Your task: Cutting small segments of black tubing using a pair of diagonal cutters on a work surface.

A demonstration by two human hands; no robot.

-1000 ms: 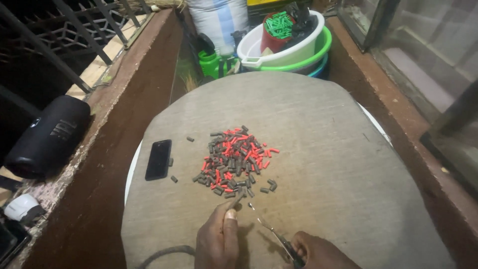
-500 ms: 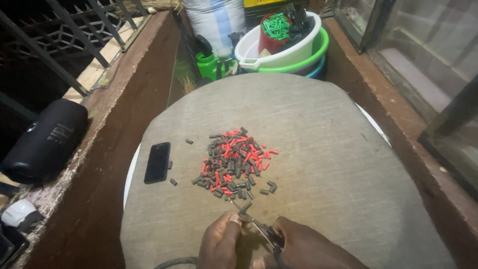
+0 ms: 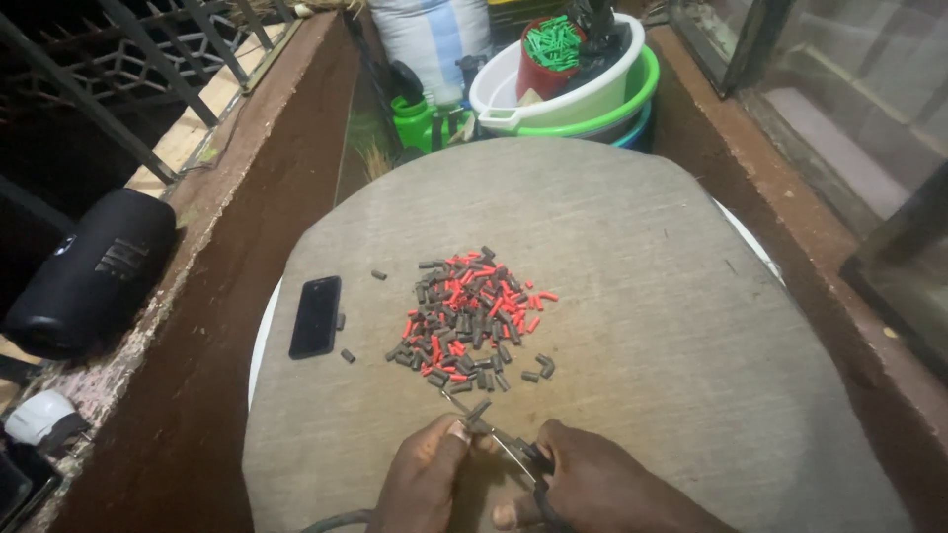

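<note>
A heap of several short grey and red tube pieces lies in the middle of a round table covered with grey cloth. At the near edge, my left hand pinches a thin dark cable end just below the heap. My right hand grips a small pair of scissors, blades pointing up-left at the piece in my left fingers. A dark cable trails off at the bottom.
A black phone lies left of the heap. Stacked white and green basins with a red cup of green pieces stand at the back. A black cylindrical speaker rests on the left ledge. Brown walls flank both sides.
Both hands have come together and moved up toward the heap. The scissors, earlier lying low to the right, now point at the piece in my left fingers.
</note>
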